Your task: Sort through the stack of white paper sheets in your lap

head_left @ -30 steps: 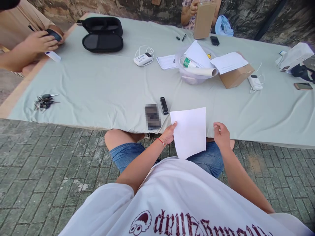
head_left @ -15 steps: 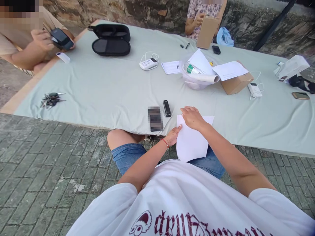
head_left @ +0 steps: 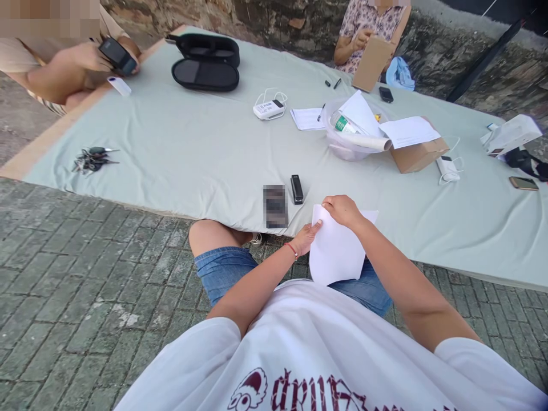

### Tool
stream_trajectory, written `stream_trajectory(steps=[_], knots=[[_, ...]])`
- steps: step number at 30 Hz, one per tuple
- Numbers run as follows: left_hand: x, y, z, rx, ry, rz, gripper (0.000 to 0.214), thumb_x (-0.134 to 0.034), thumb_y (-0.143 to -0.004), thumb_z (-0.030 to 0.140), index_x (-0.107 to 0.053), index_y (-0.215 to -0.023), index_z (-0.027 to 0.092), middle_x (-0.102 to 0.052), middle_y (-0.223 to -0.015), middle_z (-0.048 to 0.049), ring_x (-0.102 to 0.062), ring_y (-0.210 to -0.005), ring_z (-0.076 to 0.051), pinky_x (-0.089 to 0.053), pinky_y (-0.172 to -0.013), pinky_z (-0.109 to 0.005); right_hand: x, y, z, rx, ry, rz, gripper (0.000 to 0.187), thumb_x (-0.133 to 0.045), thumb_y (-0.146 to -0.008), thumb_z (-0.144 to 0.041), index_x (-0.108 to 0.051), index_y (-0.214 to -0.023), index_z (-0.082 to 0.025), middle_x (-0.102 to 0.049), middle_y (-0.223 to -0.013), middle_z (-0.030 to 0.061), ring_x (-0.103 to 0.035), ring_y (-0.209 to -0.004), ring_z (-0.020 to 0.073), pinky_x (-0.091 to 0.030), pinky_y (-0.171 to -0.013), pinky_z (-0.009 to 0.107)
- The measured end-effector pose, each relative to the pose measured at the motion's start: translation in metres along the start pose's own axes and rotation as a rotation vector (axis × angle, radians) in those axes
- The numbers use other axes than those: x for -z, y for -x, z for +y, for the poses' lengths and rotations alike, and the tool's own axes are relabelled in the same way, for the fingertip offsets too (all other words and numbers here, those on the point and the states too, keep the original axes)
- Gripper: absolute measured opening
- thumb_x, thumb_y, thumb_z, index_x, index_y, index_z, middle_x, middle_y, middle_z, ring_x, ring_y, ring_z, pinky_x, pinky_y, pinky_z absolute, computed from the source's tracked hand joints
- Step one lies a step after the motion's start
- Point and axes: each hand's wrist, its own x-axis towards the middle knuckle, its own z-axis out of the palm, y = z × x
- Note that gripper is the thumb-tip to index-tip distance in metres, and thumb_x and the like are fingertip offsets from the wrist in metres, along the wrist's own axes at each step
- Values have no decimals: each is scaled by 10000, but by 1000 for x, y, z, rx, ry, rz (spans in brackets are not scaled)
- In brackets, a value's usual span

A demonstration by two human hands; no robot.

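White paper [head_left: 338, 251] leans over the table's near edge, its lower part hanging above my lap. My left hand [head_left: 306, 237] pinches its left edge, thumb on top. Bent over the top edge, my right hand [head_left: 342, 210] has its fingers closed on the paper near the upper left corner. Whether it is one sheet or several, I cannot tell. A black stapler [head_left: 296, 189] lies just beyond my left hand, and a dark, blurred-out flat object [head_left: 275, 206] lies left of it.
Farther back stand a clear plastic bowl [head_left: 338, 149] of papers and a bottle, and a cardboard box [head_left: 417, 158]. Keys [head_left: 94, 160] lie left, near an open black case [head_left: 205, 74]. One person holds a dark device [head_left: 117, 56]; another holds cardboard [head_left: 371, 63].
My right hand has come down onto the paper's top edge and closed on it. The left hand keeps its hold. The whole view has shifted slightly.
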Motion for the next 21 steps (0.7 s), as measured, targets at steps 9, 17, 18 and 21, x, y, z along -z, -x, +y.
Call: stream_trajectory(steps=[9, 17, 18, 21], knots=[[-6, 4, 3, 6, -28, 22, 498, -714, -800, 523, -670, -1071, 107, -752, -1002, -178, -704, -1007, -305, -520, -977, -477, -9, 2, 3, 76, 82, 22, 305, -383, -991, -269, -679, -952, -206, -720, -947, 62, -610, -808, 196, -389, -709, 299], [0, 3, 5, -3, 37, 106, 467, -702, -819, 504, -661, -1075, 116, -742, -1061, -182, -693, -1052, -306, -499, -1021, -494, 20, 20, 66, -16, -217, 677, 404, -430, -964, -489, -642, -1149, -200, -650, -1238, 130, -523, -1219, 289, -374, -1056, 478], [1, 2, 5, 0, 49, 103, 462, -696, -826, 502, -659, -1075, 116, -740, -1067, -184, -691, -1061, -307, -492, -1030, -499, 20, 25, 81, -102, -339, 722, 457, -435, -945, -561, -630, -1166, -211, -652, -1234, 125, -526, -1227, 289, -389, -1051, 492], [3, 0, 5, 0, 79, 89, 460, -674, -843, 505, -653, -1086, 115, -734, -1087, -192, -682, -1088, -312, -469, -1053, -523, 4, 42, 111, -335, -918, 626, 620, -375, -884, -744, -606, -1158, -238, -679, -1174, 104, -627, -1125, 258, -498, -956, 460]])
